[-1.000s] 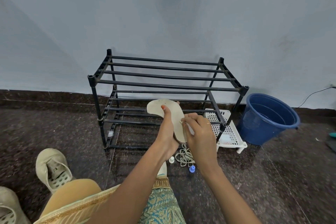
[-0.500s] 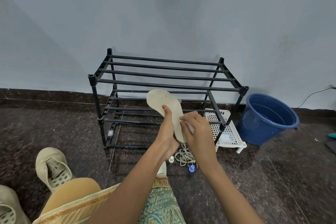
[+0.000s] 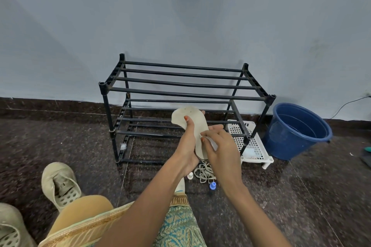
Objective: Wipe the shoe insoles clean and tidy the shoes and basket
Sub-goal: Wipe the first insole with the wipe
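Since half a second ago our left hand (image 3: 186,152) has lowered the insole (image 3: 198,126) a touch in front of the rack (image 3: 180,94), while our right hand (image 3: 222,150) has stayed on it. The left grip has its thumb curled over the insole's front and its fingers behind, holding it upright above the floor (image 3: 60,142). The right grip pinches a small white cloth (image 3: 212,143) against the insole's lower half. A white basket (image 3: 253,146) sits on the floor at the rack's right end, beside a blue bucket (image 3: 297,132). Two shoes (image 3: 60,184) lie at the left.

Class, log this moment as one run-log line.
stage: wiping | left hand: holds beige flat insole | right hand: pinches white wipe against insole
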Action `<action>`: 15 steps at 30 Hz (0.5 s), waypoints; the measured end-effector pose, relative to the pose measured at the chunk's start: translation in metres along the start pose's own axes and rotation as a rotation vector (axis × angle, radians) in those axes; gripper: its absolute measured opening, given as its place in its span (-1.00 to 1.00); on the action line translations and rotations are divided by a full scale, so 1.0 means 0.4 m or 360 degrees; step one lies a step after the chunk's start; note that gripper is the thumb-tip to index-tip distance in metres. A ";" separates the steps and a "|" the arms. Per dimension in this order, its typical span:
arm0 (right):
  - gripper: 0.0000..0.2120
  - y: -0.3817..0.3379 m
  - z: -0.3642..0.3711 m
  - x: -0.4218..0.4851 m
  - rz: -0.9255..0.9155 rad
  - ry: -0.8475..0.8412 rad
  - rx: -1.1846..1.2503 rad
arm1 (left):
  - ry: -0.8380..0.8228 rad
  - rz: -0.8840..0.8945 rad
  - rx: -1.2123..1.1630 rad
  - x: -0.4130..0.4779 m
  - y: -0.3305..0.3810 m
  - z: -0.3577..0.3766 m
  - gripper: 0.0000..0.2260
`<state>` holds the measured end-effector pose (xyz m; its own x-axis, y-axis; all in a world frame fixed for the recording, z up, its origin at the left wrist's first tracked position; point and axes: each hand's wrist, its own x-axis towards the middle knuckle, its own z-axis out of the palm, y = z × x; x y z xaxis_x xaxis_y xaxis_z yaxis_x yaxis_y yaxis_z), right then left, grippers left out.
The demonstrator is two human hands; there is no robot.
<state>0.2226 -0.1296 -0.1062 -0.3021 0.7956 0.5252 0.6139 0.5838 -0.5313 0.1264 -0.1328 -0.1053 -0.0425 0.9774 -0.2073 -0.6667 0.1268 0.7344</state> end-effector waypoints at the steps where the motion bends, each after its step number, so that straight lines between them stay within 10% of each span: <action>1: -0.88 -0.002 0.000 0.008 -0.0010 0.0046 -0.0037 | 0.0006 -0.0001 -0.0008 0.000 0.000 0.000 -0.51; 15: -0.84 -0.027 0.001 -0.036 0.0040 -0.0243 0.0335 | 0.0085 0.0148 -0.0088 0.015 0.000 -0.015 -0.51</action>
<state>0.2201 -0.1475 -0.1082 -0.4053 0.8160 0.4122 0.4622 0.5719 -0.6777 0.1218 -0.1279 -0.1104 -0.1444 0.9739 -0.1752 -0.6981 0.0252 0.7156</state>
